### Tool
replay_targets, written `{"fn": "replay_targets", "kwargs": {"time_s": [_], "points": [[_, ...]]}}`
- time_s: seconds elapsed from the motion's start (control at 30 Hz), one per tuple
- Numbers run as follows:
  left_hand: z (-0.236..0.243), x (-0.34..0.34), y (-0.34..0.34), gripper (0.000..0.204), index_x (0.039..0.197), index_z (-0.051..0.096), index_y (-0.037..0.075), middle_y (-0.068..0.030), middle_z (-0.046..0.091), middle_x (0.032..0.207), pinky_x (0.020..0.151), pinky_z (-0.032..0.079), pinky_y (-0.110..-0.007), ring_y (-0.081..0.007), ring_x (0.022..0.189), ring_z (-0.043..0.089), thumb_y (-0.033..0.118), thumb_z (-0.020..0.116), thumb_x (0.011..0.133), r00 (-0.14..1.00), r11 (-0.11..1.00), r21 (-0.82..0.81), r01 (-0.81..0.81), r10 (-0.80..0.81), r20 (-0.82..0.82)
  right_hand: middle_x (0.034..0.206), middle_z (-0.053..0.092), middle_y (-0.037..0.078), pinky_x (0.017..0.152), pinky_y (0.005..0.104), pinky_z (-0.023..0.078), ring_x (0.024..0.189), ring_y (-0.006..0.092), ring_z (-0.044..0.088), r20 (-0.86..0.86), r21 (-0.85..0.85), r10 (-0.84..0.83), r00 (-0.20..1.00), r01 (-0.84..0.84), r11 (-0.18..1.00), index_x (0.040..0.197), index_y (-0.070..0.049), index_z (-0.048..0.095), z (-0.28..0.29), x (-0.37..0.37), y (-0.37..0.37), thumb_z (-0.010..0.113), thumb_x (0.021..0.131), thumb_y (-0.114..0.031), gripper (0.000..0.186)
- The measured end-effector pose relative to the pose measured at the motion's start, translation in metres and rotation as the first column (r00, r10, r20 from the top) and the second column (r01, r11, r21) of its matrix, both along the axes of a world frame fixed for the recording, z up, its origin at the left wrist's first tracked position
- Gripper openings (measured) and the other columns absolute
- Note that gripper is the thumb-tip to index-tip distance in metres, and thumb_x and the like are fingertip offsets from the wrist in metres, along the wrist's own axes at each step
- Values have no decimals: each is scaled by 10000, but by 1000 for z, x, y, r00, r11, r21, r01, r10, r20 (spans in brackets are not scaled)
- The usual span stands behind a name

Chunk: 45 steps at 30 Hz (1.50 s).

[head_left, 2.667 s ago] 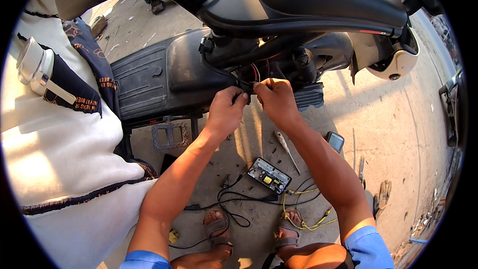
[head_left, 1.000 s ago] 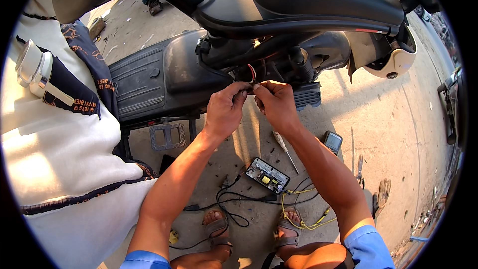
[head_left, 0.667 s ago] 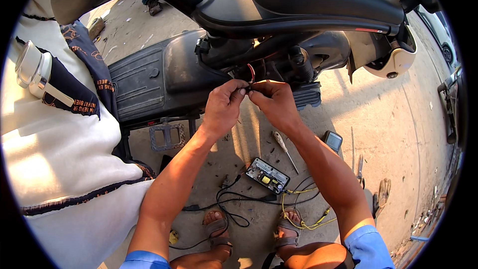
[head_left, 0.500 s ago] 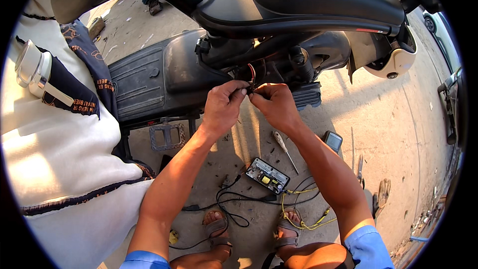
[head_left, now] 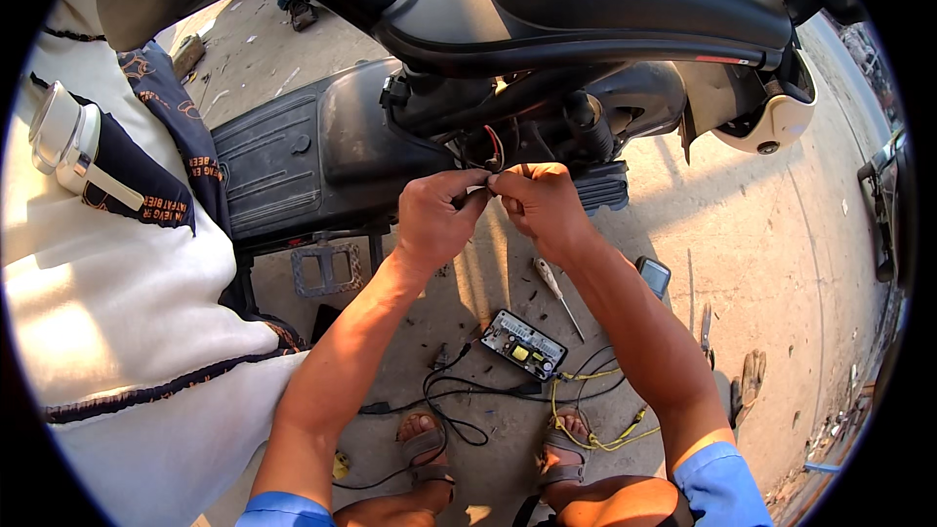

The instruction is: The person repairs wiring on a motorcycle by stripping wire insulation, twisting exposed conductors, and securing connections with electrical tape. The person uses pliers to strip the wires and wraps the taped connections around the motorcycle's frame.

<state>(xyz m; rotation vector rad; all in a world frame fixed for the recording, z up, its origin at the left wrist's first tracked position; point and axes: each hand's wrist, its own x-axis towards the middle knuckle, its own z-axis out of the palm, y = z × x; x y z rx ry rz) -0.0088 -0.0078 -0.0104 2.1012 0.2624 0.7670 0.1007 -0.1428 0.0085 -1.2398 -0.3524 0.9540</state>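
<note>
Beneath the raised black seat of an electric scooter [head_left: 634, 0], my left hand [head_left: 434, 220] and my right hand [head_left: 543, 207] meet fingertip to fingertip. Both are closed in a pinch. A small dark bit shows between the fingertips, but my fingers hide most of it and I cannot tell what it is. Just above them, thin red and white wires [head_left: 496, 143] come out of the scooter's body and end by my fingers. Left of my hands lies the black footboard [head_left: 265, 161], with a pedal [head_left: 327, 270] below it.
On the ground lie an opened charger with a bare circuit board [head_left: 524, 344], black cables [head_left: 468, 388], yellow wire [head_left: 610, 444], a screwdriver [head_left: 558, 295], a handheld meter [head_left: 653, 276], pliers [head_left: 706, 327] and gloves [head_left: 751, 381]. A white helmet [head_left: 781, 122] hangs at right; a white cover [head_left: 127, 322] drapes at left.
My left hand has turned so its back shows more, its fingers curling in. The right fingers have curled too, and the pinch has dropped slightly away from the red and white wires.
</note>
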Motion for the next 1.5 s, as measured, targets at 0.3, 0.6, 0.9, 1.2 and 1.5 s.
{"fn": "replay_targets", "kwargs": {"time_s": [0.3, 0.6, 0.9, 1.2, 1.5], "points": [[3, 3, 6, 153, 997, 734, -52, -1, 628, 716, 597, 424, -254, -46, 669, 500, 84, 688, 945, 999, 967, -256, 16, -25, -32, 662, 585, -5, 431, 215, 295, 499, 35, 438, 79, 45, -120, 990, 117, 992, 914, 10, 703, -12, -3, -2, 683, 964, -123, 144], [4, 13, 15, 193, 980, 729, -60, -90, 671, 706, 604, 464, -289, -95, 649, 553, 126, 682, 955, 997, 945, -317, 82, -81, 16, 704, 687, 31, 514, 239, 420, 594, 41, 537, 373, 25, -144, 916, 146, 989, 852, 20, 707, -19, -4, 14, 727, 923, -145, 181], [-1, -1, -5, 192, 1094, 733, -5, -169, 730, 830, 635, 518, -313, -218, 695, 710, 68, 698, 921, 989, 997, 48, -68, 61, 136, 652, 664, 34, 522, 265, 431, 582, 64, 539, 351, 9, -270, 897, 285, 958, 785, 45, 692, -29, -8, 21, 675, 921, -166, 251], [-2, 5, -4, 205, 1141, 716, -5, -186, 729, 859, 658, 510, -297, -189, 729, 715, 27, 642, 952, 999, 982, 185, -45, 44, 12, 634, 638, 19, 482, 247, 373, 560, 40, 525, 165, 54, -230, 959, 224, 973, 781, 38, 697, -14, -13, 9, 654, 932, -174, 264], [-5, 6, -2, 158, 1098, 709, -26, -114, 718, 805, 663, 488, -270, -91, 708, 614, 35, 649, 965, 1000, 997, -73, 2, 0, 17, 700, 660, 6, 544, 242, 412, 618, 36, 534, 563, 24, -147, 814, 162, 986, 907, 63, 713, -27, 3, 6, 710, 898, -92, 155]]}}
